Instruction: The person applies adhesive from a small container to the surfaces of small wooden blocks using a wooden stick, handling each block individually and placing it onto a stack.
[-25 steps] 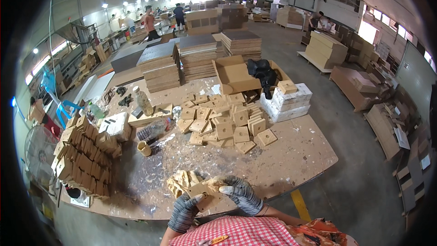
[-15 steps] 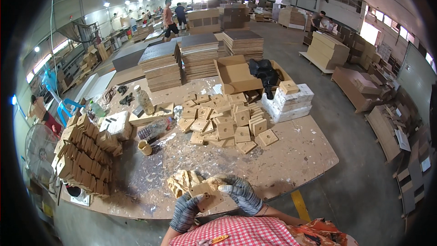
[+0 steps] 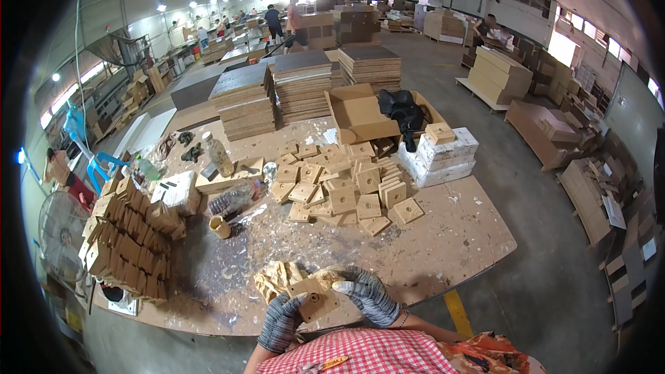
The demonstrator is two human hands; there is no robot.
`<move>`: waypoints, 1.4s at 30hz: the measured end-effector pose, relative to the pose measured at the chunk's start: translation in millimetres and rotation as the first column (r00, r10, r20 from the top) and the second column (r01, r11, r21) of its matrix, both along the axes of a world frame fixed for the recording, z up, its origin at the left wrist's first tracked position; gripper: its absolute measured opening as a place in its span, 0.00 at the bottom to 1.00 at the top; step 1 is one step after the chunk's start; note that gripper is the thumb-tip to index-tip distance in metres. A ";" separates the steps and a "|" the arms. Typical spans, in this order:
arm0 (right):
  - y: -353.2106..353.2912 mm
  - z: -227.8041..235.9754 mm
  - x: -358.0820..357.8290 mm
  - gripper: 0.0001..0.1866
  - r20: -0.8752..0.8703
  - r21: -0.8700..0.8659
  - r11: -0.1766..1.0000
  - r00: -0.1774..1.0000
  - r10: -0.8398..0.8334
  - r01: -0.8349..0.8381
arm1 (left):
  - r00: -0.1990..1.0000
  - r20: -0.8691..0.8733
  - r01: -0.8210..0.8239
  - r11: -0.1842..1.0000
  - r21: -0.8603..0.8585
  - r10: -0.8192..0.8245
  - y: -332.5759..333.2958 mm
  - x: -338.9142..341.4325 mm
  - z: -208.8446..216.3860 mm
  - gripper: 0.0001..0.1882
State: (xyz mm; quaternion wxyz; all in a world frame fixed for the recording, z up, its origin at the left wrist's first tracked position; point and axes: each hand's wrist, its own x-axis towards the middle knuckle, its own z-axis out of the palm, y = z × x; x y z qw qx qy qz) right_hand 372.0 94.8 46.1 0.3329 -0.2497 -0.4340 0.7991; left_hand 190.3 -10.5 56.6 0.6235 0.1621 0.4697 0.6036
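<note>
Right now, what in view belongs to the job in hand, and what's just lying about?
Likely the job:
wooden block, held in left hand and right hand
loose wooden blocks heaped mid-bench
stacked blocks at left
perhaps the crumpled yellowish material by the hands

Probably just lying about:
clear bottle on its side
open carton
black item draped over it

Between my left hand and right hand I count one wooden block, with one crumpled yellowish cloth and one cup at ten o'clock, three bottles toward ten and eleven, over twenty loose blocks and one open carton around twelve, and two white packages at one.
</note>
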 end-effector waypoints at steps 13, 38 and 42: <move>5.5 -1.5 -3.7 0.17 -0.051 0.037 0.997 0.997 -0.058 0.060 | 0.995 -0.063 0.078 0.997 -0.018 -0.079 7.6 -4.1 6.9 0.18; 8.7 26.9 -27.6 0.19 0.258 0.955 0.234 0.904 -0.341 -0.184 | 0.931 -0.321 0.183 0.983 0.003 -0.172 -4.3 -15.0 2.1 0.23; 19.2 17.7 -19.0 0.18 0.281 0.949 0.247 0.877 -0.390 -0.195 | 0.957 -0.254 0.151 0.988 0.010 -0.144 -4.8 -12.3 7.1 0.24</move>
